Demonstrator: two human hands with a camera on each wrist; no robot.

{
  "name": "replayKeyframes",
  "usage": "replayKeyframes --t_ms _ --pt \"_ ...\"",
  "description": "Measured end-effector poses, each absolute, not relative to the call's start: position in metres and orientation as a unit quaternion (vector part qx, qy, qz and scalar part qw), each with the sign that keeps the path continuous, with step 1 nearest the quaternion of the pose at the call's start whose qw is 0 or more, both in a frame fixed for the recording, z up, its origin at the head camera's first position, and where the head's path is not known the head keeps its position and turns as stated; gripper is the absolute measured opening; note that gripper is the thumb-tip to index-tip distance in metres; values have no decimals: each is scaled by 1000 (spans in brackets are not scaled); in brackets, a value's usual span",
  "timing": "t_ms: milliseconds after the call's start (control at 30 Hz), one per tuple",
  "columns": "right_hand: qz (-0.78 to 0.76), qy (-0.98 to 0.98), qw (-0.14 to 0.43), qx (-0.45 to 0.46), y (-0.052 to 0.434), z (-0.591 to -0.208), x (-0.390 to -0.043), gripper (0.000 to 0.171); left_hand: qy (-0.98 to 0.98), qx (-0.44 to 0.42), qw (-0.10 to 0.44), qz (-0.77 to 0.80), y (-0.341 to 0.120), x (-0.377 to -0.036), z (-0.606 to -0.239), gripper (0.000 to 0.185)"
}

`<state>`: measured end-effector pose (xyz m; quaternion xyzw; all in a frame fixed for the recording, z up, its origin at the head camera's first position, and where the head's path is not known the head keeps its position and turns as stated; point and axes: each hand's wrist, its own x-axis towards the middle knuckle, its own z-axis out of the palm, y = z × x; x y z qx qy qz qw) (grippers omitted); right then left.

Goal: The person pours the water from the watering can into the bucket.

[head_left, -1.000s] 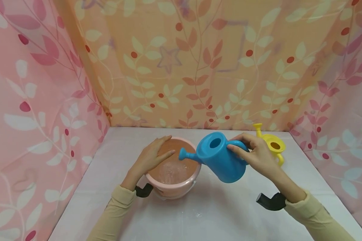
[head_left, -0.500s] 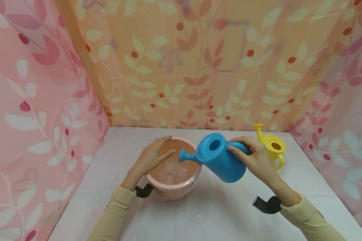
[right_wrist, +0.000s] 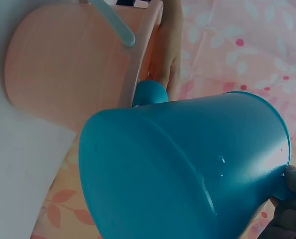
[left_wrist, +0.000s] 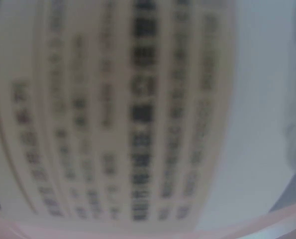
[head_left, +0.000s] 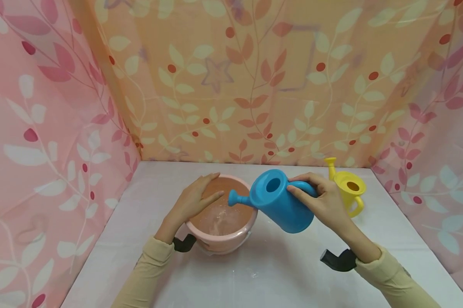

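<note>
The blue can (head_left: 279,201) hangs tilted above the table (head_left: 277,273), its spout (head_left: 237,198) reaching over the rim of the pink bucket (head_left: 221,239). The right hand (head_left: 325,201) holds it by the handle (head_left: 302,187), fingers curled round. Water glints inside the bucket. The left hand (head_left: 194,200) rests on the bucket's left rim, fingers straight and relaxed. A yellow can (head_left: 348,188) stands upright just behind the right hand. Leaf-patterned cloth (head_left: 254,81) walls the table on three sides.
</note>
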<state>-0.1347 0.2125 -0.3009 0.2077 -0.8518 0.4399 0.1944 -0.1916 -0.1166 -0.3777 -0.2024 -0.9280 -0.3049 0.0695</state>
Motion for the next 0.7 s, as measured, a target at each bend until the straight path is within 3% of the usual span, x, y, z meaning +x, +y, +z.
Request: replayKeyframes --t_ms 700 --pt "449 -853 166 205 216 -300 -138 25 -928 -202 66 -306 -117 -192 -378 67"
